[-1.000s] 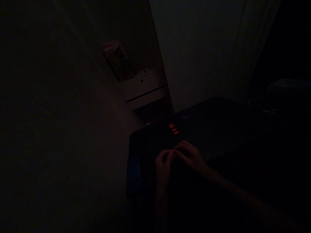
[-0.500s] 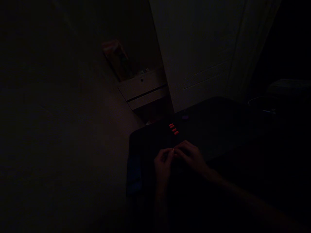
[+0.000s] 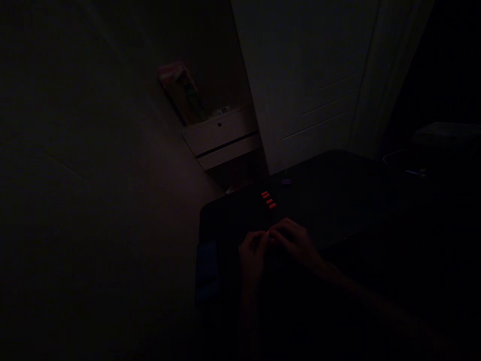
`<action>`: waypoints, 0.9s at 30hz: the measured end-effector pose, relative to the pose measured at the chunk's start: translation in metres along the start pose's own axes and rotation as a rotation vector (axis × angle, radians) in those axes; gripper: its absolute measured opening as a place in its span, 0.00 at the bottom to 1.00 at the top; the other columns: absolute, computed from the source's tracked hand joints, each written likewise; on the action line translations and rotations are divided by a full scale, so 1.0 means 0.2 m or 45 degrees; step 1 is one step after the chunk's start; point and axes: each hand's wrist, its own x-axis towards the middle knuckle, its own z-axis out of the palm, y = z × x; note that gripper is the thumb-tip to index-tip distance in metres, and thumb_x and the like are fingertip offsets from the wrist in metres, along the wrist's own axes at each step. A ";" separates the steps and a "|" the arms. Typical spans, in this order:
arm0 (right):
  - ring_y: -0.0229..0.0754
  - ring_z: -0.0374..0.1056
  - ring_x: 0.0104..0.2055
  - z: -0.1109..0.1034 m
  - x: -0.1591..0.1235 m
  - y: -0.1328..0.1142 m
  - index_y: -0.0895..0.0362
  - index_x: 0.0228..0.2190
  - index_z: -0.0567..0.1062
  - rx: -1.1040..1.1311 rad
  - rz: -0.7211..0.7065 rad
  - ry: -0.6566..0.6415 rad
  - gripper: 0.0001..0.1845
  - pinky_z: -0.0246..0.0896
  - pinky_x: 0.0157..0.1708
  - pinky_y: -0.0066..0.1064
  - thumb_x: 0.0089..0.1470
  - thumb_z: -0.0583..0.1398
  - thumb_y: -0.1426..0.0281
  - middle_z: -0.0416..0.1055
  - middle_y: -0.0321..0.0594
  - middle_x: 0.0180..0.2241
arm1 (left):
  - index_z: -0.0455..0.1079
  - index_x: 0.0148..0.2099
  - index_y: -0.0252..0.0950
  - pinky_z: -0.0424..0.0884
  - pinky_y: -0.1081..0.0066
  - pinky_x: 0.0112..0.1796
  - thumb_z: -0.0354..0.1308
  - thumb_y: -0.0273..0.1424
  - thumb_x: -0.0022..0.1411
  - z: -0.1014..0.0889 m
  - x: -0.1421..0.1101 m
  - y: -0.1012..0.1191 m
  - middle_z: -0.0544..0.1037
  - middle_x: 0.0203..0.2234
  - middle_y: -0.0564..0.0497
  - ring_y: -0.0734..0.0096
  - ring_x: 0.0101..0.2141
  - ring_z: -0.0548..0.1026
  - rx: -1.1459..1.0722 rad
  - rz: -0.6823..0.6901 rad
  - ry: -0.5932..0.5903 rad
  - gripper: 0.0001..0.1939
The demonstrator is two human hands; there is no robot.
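Note:
Near the front edge of a dark table (image 3: pixel 319 200), my left hand (image 3: pixel 253 250) and my right hand (image 3: pixel 295 240) meet fingertip to fingertip. Both are closed in a pinch around something tiny with a faint reddish glint; the dimness and the fingers hide what it is. Just beyond my fingertips, several small red cylinder-like pieces (image 3: pixel 269 201) lie in a short slanting row on the tabletop. Neither hand touches that row.
A dark blue flat object (image 3: pixel 207 271) lies at the table's left end. A small purplish item (image 3: pixel 286 182) sits near the back edge. Behind stand a drawer unit (image 3: pixel 225 133) with a packet (image 3: pixel 180 82) on top and a pale panelled door (image 3: pixel 308 90). The room is very dark.
My hands stay pinched together almost in place, with only slight finger movement. The row of red pieces has not moved. The brightness of the picture flickers a little.

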 end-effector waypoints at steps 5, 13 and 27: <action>0.43 0.73 0.36 0.00 0.00 0.00 0.53 0.34 0.79 -0.008 -0.011 -0.001 0.09 0.69 0.37 0.34 0.63 0.61 0.64 0.75 0.40 0.34 | 0.77 0.36 0.35 0.72 0.71 0.34 0.66 0.39 0.58 0.00 0.00 -0.01 0.80 0.29 0.50 0.68 0.31 0.77 -0.017 0.034 -0.030 0.11; 0.43 0.73 0.36 0.00 0.00 0.00 0.53 0.34 0.78 0.023 -0.009 0.005 0.08 0.69 0.37 0.34 0.63 0.61 0.64 0.75 0.40 0.34 | 0.77 0.35 0.35 0.71 0.71 0.34 0.66 0.37 0.58 0.00 0.00 -0.02 0.79 0.29 0.50 0.68 0.31 0.77 -0.004 0.054 -0.012 0.09; 0.43 0.73 0.38 -0.01 0.00 -0.02 0.54 0.35 0.79 0.072 -0.009 -0.007 0.05 0.68 0.39 0.34 0.62 0.62 0.68 0.75 0.40 0.35 | 0.79 0.37 0.35 0.74 0.69 0.37 0.68 0.38 0.56 0.01 0.00 -0.01 0.82 0.31 0.47 0.65 0.33 0.79 -0.033 0.022 0.027 0.11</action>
